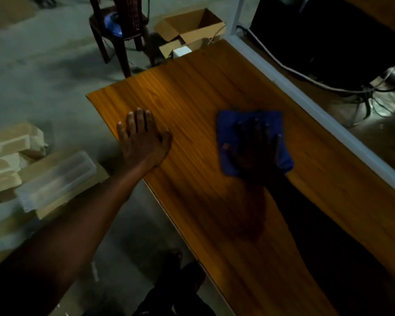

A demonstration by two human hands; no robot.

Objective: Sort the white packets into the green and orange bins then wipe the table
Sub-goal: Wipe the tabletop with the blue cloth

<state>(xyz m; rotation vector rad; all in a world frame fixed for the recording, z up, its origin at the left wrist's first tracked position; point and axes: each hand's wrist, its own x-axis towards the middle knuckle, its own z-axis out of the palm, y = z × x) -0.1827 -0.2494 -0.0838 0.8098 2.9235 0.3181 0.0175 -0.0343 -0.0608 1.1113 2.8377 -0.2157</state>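
A blue cloth [226, 124] lies flat on the wooden table [214, 83], right of centre. My right hand [257, 144] presses down on it, palm flat and fingers spread, in deep shadow. My left hand [141, 136] rests flat on the table near its left edge, fingers together, holding nothing. No white packets and no green or orange bins are in view.
Left of the table on the floor are stacked cardboard boxes [7, 156] and a clear plastic case [55, 179]. A dark chair [121, 26] and an open carton [192, 26] stand beyond the far end. A white frame rail [306, 103] with cables [363, 92] borders the right side.
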